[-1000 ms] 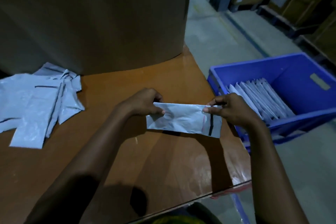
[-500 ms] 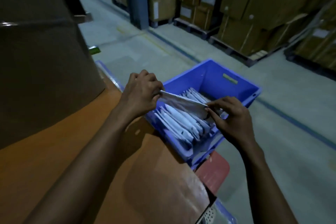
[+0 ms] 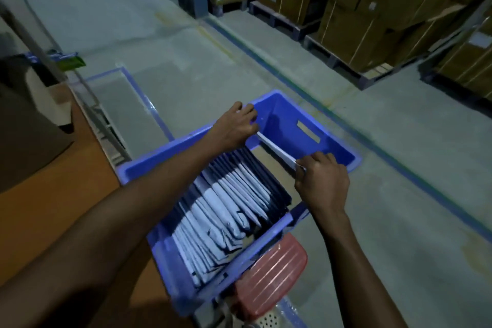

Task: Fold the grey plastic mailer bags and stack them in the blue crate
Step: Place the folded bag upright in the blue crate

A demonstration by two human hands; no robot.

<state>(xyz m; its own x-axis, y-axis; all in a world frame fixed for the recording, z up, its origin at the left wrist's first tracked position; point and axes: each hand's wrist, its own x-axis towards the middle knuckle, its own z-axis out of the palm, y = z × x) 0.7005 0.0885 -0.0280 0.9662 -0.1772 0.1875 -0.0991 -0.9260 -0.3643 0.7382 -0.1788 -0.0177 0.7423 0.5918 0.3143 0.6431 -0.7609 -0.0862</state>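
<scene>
the left hand [image 3: 235, 126] and right hand [image 3: 323, 185] each pinch one end of the folded grey bag [image 3: 277, 151] with curled fingers, holding it between them over the blue crate [image 3: 290, 117], just past the row of bags [image 3: 231, 200], and if one end slips first it may flop open.

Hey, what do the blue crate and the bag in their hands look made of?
Blue crate: likely rigid moulded plastic, smooth with a slight sheen, with a cut-out handle slot. Held bag: probably thin plastic film, pale grey, folded flat.
</scene>
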